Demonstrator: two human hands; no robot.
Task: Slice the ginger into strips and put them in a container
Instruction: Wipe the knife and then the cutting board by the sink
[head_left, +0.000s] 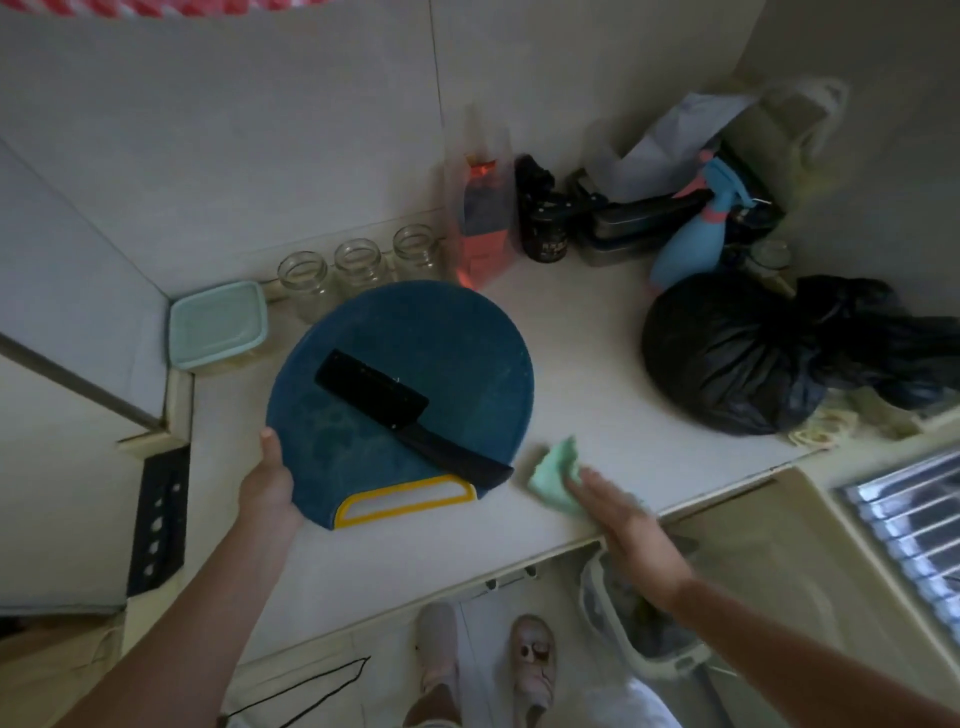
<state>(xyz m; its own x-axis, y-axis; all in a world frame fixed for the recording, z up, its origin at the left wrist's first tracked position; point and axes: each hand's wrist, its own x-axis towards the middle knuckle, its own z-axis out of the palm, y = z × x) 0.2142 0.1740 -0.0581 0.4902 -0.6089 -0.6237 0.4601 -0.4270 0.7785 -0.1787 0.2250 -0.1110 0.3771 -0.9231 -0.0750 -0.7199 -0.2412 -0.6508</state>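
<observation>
Risk: L hand (270, 483) grips board (415, 353) by its left rim, thumb on top, other fingers hidden; if it tips, the loose knife (384, 395), handle overhanging the near rim, could slide off onto the desk (597, 338). R hand (623, 514), fingers flat, presses cloth (553, 475) near that handle & might knock it. Ginger not in view. Counts: 1 bag (727, 353), 1 board, 1 knife, 1 container (218, 325) back-left beside board, 3 jars (303, 278), 1 cloth.

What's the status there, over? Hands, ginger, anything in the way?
Left hand grips cutting board rim; right hand flat on green cloth. Black cleaver lies on board; no ginger in view. Lidded container back left, beside board.
</observation>
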